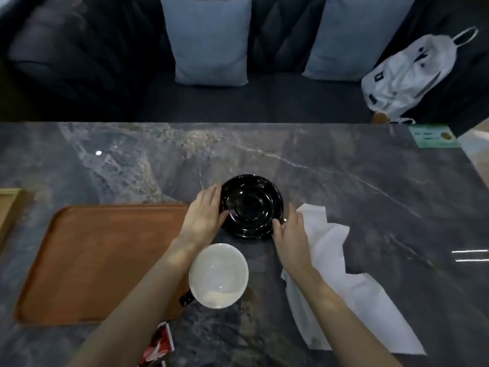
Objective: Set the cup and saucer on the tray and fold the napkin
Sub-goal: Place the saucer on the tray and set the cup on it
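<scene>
I see both hands on the glossy black saucer (251, 206) at frame centre: left hand (202, 214) and right hand (289, 229) clasp its rim, beside the wooden tray (100, 260).
</scene>
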Motion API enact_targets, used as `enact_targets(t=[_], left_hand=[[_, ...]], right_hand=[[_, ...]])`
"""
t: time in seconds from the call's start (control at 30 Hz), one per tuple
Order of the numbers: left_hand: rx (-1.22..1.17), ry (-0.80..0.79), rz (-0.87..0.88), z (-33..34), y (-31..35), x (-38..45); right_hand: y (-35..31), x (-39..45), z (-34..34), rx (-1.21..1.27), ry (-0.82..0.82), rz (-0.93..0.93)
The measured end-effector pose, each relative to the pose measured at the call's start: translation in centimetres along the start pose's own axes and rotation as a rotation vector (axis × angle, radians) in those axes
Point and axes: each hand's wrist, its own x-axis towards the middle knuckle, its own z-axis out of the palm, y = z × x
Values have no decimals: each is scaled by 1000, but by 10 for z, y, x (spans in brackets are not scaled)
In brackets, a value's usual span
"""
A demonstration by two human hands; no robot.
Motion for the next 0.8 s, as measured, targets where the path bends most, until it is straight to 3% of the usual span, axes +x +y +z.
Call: enact_targets(t=[0.1,0.23,0.43,0.63,0.8], left_hand=[[-66,-49,-142,1,3,4],[-318,-58,-340,0,12,6],[-447,-54,-603,-4,24,16],[-510,-135,-671,-19,17,19],[-823,-106,-755,-44,12,13]], right_hand=[[7,8,2,93,27,-24],[4,15,-2,125,-71,69],[3,28,-4,222,-160,202],[-1,39,-20,251,-252,174],[-25,46,-36,308,-270,133]])
